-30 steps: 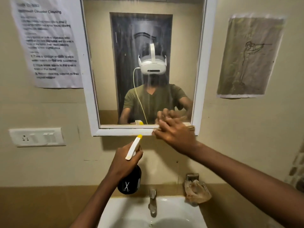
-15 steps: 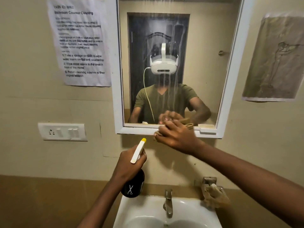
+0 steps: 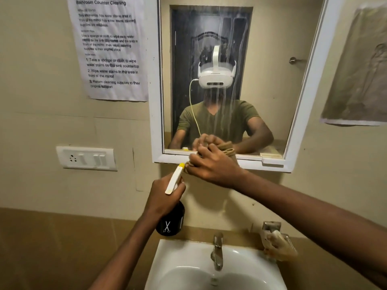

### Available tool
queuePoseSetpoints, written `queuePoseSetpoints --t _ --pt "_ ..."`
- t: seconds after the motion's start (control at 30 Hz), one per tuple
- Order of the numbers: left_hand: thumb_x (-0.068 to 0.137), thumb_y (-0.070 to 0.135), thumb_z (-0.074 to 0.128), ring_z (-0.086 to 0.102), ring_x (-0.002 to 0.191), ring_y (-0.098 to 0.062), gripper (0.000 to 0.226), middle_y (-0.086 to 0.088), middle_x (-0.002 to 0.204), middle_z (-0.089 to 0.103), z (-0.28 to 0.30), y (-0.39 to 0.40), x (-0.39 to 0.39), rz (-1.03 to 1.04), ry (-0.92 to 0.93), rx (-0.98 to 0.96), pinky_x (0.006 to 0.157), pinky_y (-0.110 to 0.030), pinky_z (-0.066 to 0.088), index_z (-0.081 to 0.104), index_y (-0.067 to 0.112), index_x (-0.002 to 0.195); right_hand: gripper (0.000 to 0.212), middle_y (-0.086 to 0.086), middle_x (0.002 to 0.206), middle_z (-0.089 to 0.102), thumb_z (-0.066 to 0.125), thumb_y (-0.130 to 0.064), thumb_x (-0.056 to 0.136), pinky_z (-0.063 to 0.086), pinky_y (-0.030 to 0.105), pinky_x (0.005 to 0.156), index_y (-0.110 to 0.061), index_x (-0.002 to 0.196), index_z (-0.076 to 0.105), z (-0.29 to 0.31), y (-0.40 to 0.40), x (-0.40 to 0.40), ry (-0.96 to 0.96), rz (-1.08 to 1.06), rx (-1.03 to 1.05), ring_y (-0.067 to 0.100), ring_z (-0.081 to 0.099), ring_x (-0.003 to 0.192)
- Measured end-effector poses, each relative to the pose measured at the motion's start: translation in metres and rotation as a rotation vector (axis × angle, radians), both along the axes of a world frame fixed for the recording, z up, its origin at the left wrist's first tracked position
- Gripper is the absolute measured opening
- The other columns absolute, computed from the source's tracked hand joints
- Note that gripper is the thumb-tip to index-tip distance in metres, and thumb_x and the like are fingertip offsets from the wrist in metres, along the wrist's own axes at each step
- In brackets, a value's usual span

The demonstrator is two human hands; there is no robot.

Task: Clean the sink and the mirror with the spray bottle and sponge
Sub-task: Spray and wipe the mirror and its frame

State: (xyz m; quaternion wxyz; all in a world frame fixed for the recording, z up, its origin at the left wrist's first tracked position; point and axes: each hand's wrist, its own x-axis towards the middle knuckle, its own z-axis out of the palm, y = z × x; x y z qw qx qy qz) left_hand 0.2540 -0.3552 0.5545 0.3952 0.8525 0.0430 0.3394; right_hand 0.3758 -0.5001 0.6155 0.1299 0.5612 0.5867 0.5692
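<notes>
Tan cloth or sponge (image 3: 227,152), hard to tell which, is bunched in the right hand (image 3: 213,167), pressed at the mirror (image 3: 272,91) glass's bottom edge. The left hand (image 3: 163,197) is closed round the spray bottle (image 3: 170,223) above the sink (image 3: 167,260). Streaks run down the glass, so wiping likely goes best in firm overlapping strokes from the top down.

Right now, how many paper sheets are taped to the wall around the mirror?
2: a white printed instruction sheet left of the white-framed mirror, and a crumpled drawing sheet right of it, partly cropped.
</notes>
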Motion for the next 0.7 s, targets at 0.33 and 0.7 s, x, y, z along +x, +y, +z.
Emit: queuePoseSetpoints --t 0.33,0.7 --pt "0.074 0.032 0.05 0.056 0.062 -0.024 0.022 -0.009 0.067 0.062 -0.008 0.033 -0.023 0.054 0.023 -0.05 0.06 -0.034 0.044 0.058 0.011 0.075 0.012 0.011 0.087 0.061 0.054 -0.009 0.09 0.044 0.039 0.059 -0.014 0.09 0.066 -0.003 0.037 -0.01 0.049 -0.029 0.022 0.031 0.057 0.074" --pt "0.073 0.03 0.05 0.063 0.067 -0.034 0.027 -0.017 0.067 0.064 0.001 0.048 -0.029 0.118 0.031 -0.138 0.065 -0.05 0.051 0.057 0.004 0.07 0.012 0.011 0.087 0.061 0.053 -0.014 0.095 0.039 0.04 0.06 -0.015 0.092 0.065 -0.008 0.026 -0.004 0.061 -0.021 0.073 0.03 0.054 0.074"
